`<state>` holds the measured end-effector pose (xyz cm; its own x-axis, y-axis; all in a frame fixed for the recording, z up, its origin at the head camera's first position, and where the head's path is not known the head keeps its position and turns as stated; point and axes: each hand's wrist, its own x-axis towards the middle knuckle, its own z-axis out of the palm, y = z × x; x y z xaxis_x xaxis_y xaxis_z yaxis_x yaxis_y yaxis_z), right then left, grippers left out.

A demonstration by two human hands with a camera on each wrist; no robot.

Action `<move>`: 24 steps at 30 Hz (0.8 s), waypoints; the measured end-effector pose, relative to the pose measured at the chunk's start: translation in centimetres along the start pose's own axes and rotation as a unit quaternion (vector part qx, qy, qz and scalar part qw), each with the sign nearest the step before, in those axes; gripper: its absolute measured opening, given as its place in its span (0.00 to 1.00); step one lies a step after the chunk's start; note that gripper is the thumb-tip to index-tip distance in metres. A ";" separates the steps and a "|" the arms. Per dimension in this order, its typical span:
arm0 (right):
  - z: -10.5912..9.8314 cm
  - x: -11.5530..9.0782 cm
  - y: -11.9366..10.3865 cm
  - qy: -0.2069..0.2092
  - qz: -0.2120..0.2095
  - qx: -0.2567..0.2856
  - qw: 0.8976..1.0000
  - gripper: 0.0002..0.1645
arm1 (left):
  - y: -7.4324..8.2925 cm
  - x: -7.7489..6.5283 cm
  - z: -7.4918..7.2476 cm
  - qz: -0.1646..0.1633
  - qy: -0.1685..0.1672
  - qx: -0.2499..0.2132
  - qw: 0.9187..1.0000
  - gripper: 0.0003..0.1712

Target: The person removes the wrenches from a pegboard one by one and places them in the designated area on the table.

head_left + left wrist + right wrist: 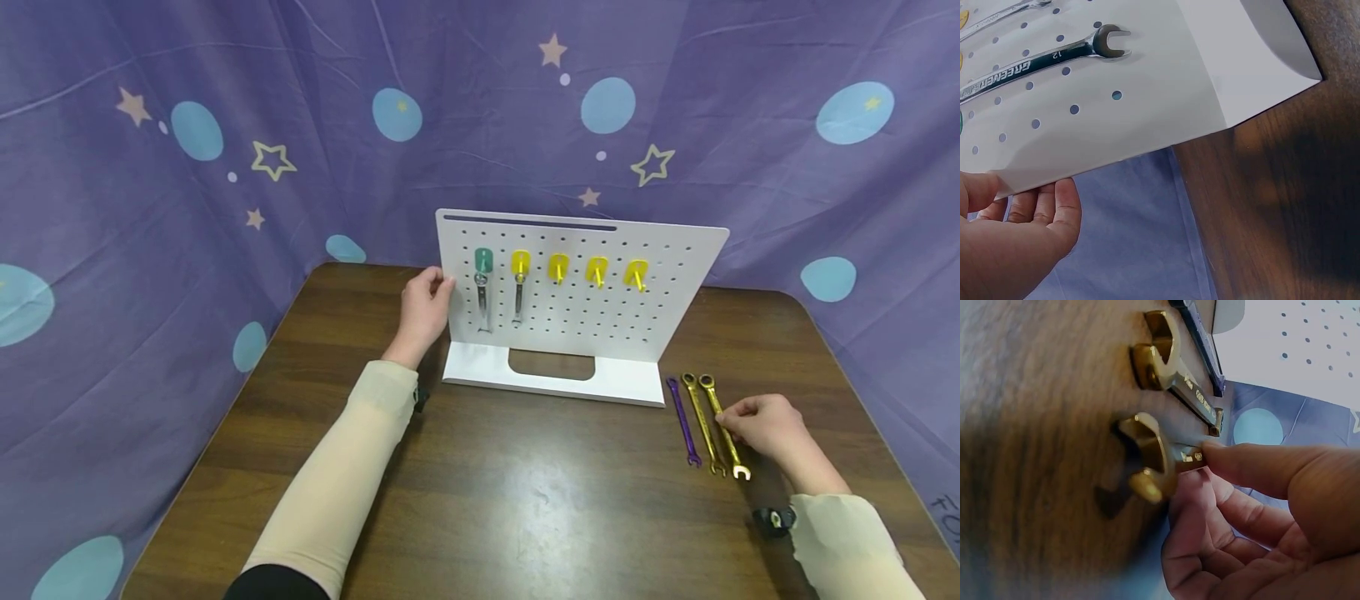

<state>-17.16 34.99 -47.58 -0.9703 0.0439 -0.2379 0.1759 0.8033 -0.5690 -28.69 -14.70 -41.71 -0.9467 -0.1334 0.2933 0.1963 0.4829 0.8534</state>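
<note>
My left hand (425,308) grips the left edge of a white pegboard (555,325), thumb in front and fingertips behind it in the left wrist view. A silver combination wrench (482,304) marked 12 hangs from the green hook (483,260). Another silver wrench (518,302) hangs from the yellow hook beside it. At the right, my right hand (768,429) pinches the shaft of the outermost gold wrench (733,450) between thumb and fingers. Its open end (1147,456) looks slightly off the wood in the right wrist view. A second gold wrench (703,421) and a purple wrench (682,423) lie alongside.
Three yellow hooks (597,271) on the right of the board carry nothing. The board's white base (480,367) stands on the brown wooden table (510,500), with the wrenches close to its right end. A purple patterned curtain (480,108) hangs behind the table.
</note>
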 end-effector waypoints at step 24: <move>0.6 -0.5 -6.5 0.143 -0.110 0.047 0.982 0.18 | 0.1 -0.1 -0.1 -0.003 -0.006 0.005 1.000 0.11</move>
<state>-17.77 29.36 -44.24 -0.9911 0.0523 0.1221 -0.0410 0.7537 -0.6559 -28.56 -14.75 -41.64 -0.9506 -0.1267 0.2835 0.1884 0.4906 0.8508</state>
